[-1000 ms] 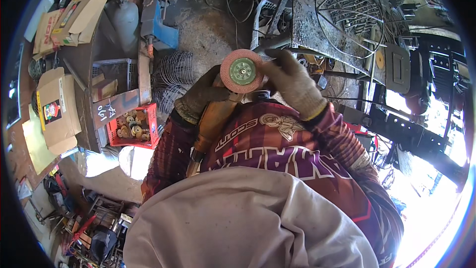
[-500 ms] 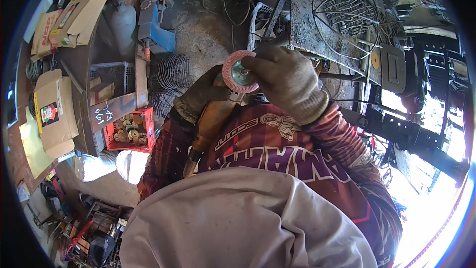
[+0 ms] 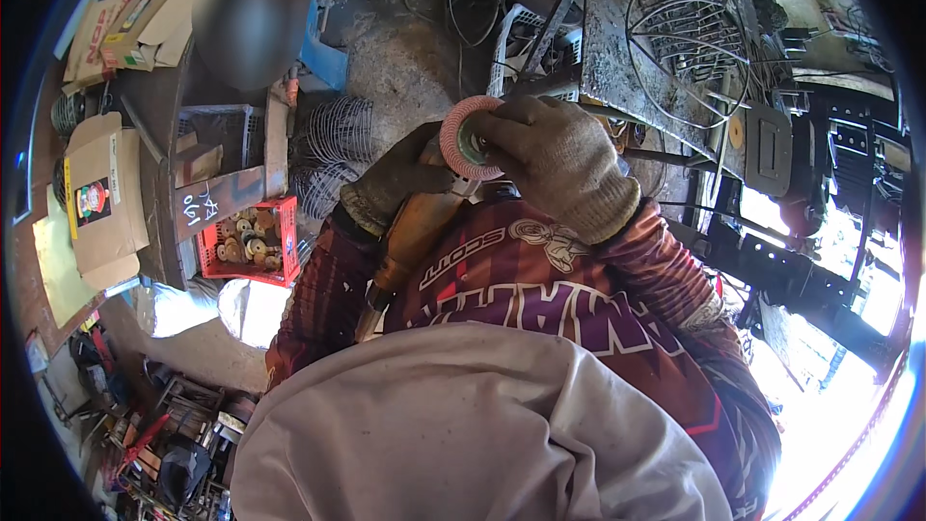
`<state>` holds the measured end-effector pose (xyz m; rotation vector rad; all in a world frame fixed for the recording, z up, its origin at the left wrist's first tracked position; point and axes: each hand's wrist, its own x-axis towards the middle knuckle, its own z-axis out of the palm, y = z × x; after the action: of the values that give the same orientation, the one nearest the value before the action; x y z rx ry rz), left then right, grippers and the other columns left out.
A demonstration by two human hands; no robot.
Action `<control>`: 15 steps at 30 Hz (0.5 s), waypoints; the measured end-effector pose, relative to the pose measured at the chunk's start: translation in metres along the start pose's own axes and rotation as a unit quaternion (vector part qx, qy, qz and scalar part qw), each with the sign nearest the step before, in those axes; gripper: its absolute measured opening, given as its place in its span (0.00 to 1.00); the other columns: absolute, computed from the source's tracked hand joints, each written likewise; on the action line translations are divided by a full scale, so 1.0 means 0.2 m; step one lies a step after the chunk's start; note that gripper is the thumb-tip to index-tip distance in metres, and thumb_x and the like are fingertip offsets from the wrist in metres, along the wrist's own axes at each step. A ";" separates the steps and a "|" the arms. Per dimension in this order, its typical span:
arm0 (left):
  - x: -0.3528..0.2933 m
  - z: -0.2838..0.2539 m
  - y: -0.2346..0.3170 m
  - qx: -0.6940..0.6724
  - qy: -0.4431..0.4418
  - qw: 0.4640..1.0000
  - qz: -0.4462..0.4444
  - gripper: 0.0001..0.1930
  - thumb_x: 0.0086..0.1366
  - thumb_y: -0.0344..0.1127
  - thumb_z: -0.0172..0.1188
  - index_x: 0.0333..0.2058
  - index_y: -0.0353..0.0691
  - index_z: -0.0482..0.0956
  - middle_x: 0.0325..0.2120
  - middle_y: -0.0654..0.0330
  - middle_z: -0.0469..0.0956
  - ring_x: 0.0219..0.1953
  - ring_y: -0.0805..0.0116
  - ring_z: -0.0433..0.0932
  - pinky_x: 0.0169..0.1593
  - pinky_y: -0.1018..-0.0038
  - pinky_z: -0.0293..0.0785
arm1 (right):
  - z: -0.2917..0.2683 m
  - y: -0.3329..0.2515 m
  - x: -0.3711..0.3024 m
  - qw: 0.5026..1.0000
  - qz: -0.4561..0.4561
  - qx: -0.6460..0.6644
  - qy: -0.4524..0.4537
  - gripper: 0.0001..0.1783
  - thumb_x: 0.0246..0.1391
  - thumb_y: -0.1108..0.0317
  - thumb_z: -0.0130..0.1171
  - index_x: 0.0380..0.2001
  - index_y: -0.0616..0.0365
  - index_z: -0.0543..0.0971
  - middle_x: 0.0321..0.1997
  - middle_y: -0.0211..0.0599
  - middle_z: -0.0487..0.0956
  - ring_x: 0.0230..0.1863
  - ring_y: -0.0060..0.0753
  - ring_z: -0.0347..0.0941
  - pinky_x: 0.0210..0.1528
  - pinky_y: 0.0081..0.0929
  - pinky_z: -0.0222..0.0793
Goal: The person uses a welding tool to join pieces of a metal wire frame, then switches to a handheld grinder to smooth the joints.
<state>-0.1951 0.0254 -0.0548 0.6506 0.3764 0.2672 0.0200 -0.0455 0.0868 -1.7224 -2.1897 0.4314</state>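
My gloved left hand [image 3: 394,185] is closed around the head end of an angle grinder [image 3: 422,232]. The grinder's worn orange-yellow body slants down across my chest toward its cord end. A pinkish flap disc [image 3: 455,127] with a greenish centre sits at the grinder's head, its face turned up. My gloved right hand [image 3: 569,156] comes from the right, its thumb and fingers closed at the disc's centre. Those fingers hide most of the hub, so any small part pinched there cannot be made out.
A red crate [image 3: 248,279] of used discs stands left, beside a dark bench with opened cardboard boxes [image 3: 108,195]. Wire coils [image 3: 340,128] lie on the floor ahead. To the right are a metal table [image 3: 617,68] with bent rods [image 3: 690,43] and a black steel frame [image 3: 772,256].
My right fingers have shifted over the disc's centre and cover more of it. The grinder stays in my left hand. The surroundings have moved slightly in the view.
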 end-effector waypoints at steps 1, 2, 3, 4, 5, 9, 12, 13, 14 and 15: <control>0.00 -0.01 0.00 0.016 0.012 1.000 0.001 0.49 0.53 0.36 0.75 0.71 0.33 0.59 0.64 0.53 0.71 0.65 0.61 0.73 0.68 0.65 0.69 | 0.01 0.01 0.00 1.000 -0.007 -0.003 -0.010 0.17 0.53 0.68 0.65 0.48 0.54 0.84 0.45 0.44 0.84 0.42 0.52 0.83 0.44 0.43 0.80; 0.00 -0.01 0.00 0.031 0.023 0.999 0.002 0.47 0.55 0.34 0.74 0.71 0.32 0.60 0.63 0.53 0.71 0.65 0.61 0.73 0.68 0.66 0.69 | 0.01 0.02 0.00 1.000 -0.014 -0.007 -0.020 0.17 0.53 0.67 0.65 0.48 0.54 0.84 0.45 0.44 0.84 0.42 0.52 0.83 0.44 0.43 0.80; 0.00 -0.01 0.00 0.032 0.023 0.999 0.002 0.47 0.55 0.34 0.74 0.71 0.32 0.60 0.63 0.53 0.71 0.65 0.61 0.73 0.68 0.66 0.69 | 0.00 0.02 0.01 1.000 -0.014 -0.007 -0.020 0.17 0.53 0.67 0.65 0.48 0.54 0.84 0.45 0.44 0.84 0.42 0.52 0.83 0.44 0.43 0.80; 0.00 -0.01 0.01 0.030 0.018 0.999 0.003 0.47 0.55 0.34 0.75 0.71 0.32 0.60 0.64 0.53 0.71 0.65 0.61 0.72 0.68 0.66 0.69 | 0.00 0.02 0.01 0.999 -0.016 -0.017 -0.026 0.17 0.54 0.66 0.65 0.48 0.55 0.84 0.44 0.44 0.84 0.42 0.52 0.83 0.44 0.44 0.80; 0.01 -0.01 0.01 0.029 0.014 0.999 0.004 0.48 0.55 0.35 0.75 0.71 0.32 0.60 0.64 0.53 0.71 0.65 0.62 0.72 0.68 0.67 0.69 | 0.00 0.02 0.02 0.999 -0.018 -0.027 -0.032 0.17 0.54 0.65 0.65 0.47 0.55 0.84 0.43 0.45 0.84 0.42 0.52 0.84 0.43 0.44 0.80; 0.01 0.01 0.03 0.038 0.018 0.999 0.010 0.47 0.55 0.35 0.75 0.71 0.32 0.60 0.64 0.54 0.71 0.65 0.62 0.72 0.68 0.66 0.69 | -0.04 -0.03 0.03 0.994 0.040 -0.055 -0.090 0.17 0.55 0.63 0.66 0.48 0.56 0.84 0.41 0.46 0.83 0.42 0.52 0.84 0.43 0.45 0.80; 0.01 0.00 0.04 0.024 0.007 1.000 0.012 0.47 0.55 0.35 0.75 0.70 0.32 0.61 0.63 0.53 0.72 0.64 0.62 0.72 0.68 0.67 0.69 | -0.09 -0.07 0.04 0.993 0.098 -0.010 -0.070 0.18 0.55 0.62 0.66 0.48 0.55 0.83 0.41 0.48 0.83 0.42 0.52 0.84 0.43 0.45 0.80; 0.02 0.01 0.05 0.018 0.001 1.000 0.008 0.47 0.55 0.35 0.74 0.70 0.32 0.61 0.63 0.54 0.72 0.64 0.62 0.72 0.68 0.67 0.69 | -0.10 -0.06 0.03 0.996 0.070 0.005 -0.057 0.18 0.55 0.60 0.66 0.48 0.55 0.84 0.41 0.48 0.82 0.42 0.52 0.84 0.43 0.45 0.80; 0.02 0.02 0.06 0.012 -0.005 1.000 0.005 0.47 0.55 0.35 0.74 0.70 0.32 0.61 0.62 0.54 0.73 0.64 0.63 0.72 0.68 0.66 0.69 | -0.11 -0.06 0.03 0.998 0.041 0.020 -0.044 0.18 0.56 0.59 0.66 0.48 0.54 0.84 0.42 0.48 0.82 0.42 0.53 0.84 0.43 0.45 0.80; 0.03 0.01 0.05 0.012 -0.007 1.000 0.004 0.47 0.55 0.35 0.74 0.70 0.32 0.61 0.62 0.54 0.73 0.64 0.63 0.72 0.68 0.66 0.69 | -0.09 -0.03 0.02 0.998 0.042 0.019 -0.043 0.18 0.56 0.59 0.66 0.48 0.54 0.84 0.42 0.48 0.82 0.42 0.53 0.84 0.43 0.45 0.80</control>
<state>-0.1901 0.0336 -0.0478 0.6780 0.3649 0.2668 0.0202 -0.0415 0.1055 -1.8126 -2.1577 0.5750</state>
